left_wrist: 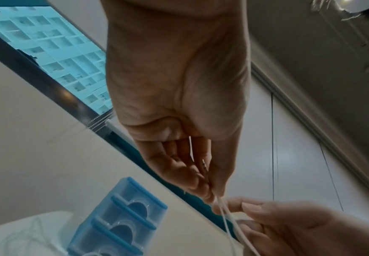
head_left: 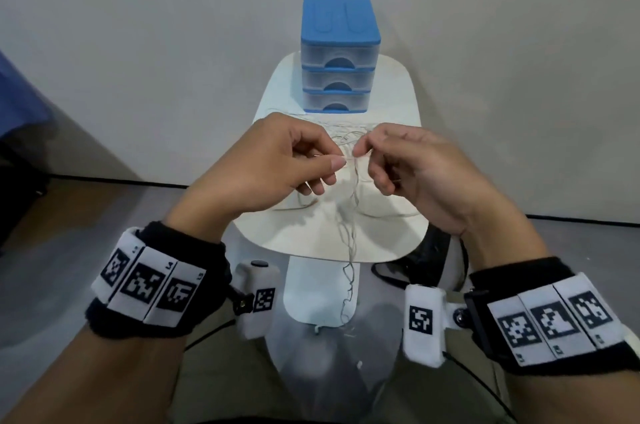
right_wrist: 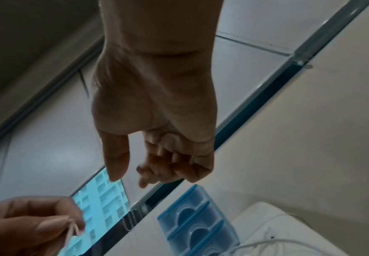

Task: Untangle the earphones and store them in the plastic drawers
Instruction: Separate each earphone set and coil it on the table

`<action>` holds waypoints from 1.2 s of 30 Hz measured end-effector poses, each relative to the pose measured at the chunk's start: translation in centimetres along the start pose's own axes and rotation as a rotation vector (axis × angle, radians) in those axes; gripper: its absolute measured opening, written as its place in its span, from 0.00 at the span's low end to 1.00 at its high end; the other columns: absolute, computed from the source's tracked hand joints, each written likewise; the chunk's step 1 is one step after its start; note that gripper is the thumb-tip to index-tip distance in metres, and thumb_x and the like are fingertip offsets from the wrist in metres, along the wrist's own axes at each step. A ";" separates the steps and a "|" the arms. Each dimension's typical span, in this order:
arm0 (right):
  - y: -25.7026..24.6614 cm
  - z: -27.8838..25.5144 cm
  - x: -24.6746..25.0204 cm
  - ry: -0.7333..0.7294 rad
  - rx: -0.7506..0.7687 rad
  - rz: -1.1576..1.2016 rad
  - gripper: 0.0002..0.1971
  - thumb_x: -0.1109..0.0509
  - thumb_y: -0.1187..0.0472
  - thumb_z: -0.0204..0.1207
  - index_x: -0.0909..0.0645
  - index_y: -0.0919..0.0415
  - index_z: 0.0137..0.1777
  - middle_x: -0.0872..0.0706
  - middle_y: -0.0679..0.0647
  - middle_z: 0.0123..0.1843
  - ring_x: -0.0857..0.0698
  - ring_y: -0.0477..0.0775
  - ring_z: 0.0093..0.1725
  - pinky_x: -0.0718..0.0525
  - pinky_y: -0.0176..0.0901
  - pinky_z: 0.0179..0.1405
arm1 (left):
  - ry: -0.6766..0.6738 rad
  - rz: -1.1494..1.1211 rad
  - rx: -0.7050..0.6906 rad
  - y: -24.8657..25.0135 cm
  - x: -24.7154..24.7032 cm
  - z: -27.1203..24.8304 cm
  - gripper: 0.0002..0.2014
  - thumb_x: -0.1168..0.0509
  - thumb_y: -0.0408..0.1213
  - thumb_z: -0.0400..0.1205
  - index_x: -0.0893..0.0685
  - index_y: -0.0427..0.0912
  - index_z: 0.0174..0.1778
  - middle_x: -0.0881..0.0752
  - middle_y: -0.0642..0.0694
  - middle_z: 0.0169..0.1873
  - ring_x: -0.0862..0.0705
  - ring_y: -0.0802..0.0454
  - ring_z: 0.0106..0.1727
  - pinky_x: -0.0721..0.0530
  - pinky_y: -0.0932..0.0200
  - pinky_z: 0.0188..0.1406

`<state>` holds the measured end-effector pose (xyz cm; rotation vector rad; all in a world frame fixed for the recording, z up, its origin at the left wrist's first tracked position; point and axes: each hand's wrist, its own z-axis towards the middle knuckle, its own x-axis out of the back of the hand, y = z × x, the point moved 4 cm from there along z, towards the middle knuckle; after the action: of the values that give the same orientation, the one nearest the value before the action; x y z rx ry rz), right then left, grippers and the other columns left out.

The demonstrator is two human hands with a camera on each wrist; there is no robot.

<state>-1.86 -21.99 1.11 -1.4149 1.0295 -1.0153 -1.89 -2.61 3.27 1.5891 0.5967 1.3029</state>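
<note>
From my head view, my left hand (head_left: 277, 163) and right hand (head_left: 408, 163) pinch the earphones (head_left: 349, 215) above the table (head_left: 398, 240), before the plastic drawers (head_left: 337, 56) at its far edge. The right wrist view hides my right pinch.

A white table (head_left: 391, 84) stands against a pale wall (head_left: 138, 25). Left of the table lies something blue (head_left: 17, 94); a black cable (head_left: 384, 276) trails below its right edge.
</note>
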 end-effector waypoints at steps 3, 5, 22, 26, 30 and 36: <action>-0.9 -0.1 2.5 0.185 0.032 -0.269 0.03 0.27 0.57 0.84 0.16 0.53 0.54 0.24 0.47 0.27 0.28 0.48 0.30 0.31 0.40 0.33 | 0.058 0.121 -0.034 0.7 1.0 0.1 0.02 0.23 0.35 0.82 0.06 0.43 0.44 0.09 0.45 0.32 0.12 0.54 0.30 0.16 0.64 0.33; -2.0 -0.3 2.9 0.143 0.127 -0.371 0.08 0.24 0.57 0.82 0.15 0.49 0.58 0.24 0.46 0.29 0.28 0.48 0.31 0.29 0.39 0.36 | 0.073 0.197 -0.069 1.4 1.5 0.2 0.02 0.22 0.36 0.81 0.06 0.47 0.43 0.10 0.48 0.30 0.12 0.55 0.30 0.15 0.64 0.34; -8.4 -0.9 -3.2 -0.023 0.419 -0.317 0.14 0.29 0.59 0.86 0.09 0.68 0.43 0.23 0.38 0.24 0.27 0.39 0.29 0.31 0.30 0.34 | 0.130 -0.119 -0.278 5.0 4.1 0.1 0.15 0.28 0.47 0.84 0.15 0.37 0.43 0.12 0.50 0.35 0.17 0.50 0.38 0.21 0.62 0.35; -9.7 -1.3 -2.7 0.076 0.420 -0.229 0.11 0.31 0.58 0.87 0.06 0.58 0.54 0.17 0.34 0.30 0.18 0.33 0.38 0.26 0.19 0.38 | -0.012 -0.126 -0.200 3.5 2.7 -0.4 0.14 0.34 0.48 0.86 0.10 0.42 0.51 0.07 0.48 0.50 0.11 0.48 0.56 0.16 0.53 0.54; -9.6 -0.9 -3.9 0.054 0.424 -0.150 0.10 0.30 0.59 0.86 0.07 0.47 0.49 0.20 0.44 0.39 0.22 0.41 0.42 0.24 0.24 0.39 | 0.114 -0.290 -0.273 4.3 1.0 0.2 0.14 0.36 0.41 0.89 0.09 0.35 0.56 0.06 0.46 0.47 0.10 0.48 0.54 0.17 0.52 0.56; -10.3 -0.4 -1.1 0.339 0.524 -0.156 0.11 0.31 0.63 0.86 0.07 0.65 0.51 0.14 0.46 0.36 0.19 0.35 0.34 0.26 0.25 0.35 | 0.081 -0.256 -0.294 5.4 -0.6 0.1 0.20 0.42 0.38 0.93 0.09 0.35 0.43 0.06 0.42 0.40 0.11 0.45 0.47 0.20 0.49 0.57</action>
<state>-1.91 -20.32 11.33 -0.9176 0.8107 -1.5470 -3.02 -5.44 7.78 1.1841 0.6055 1.2035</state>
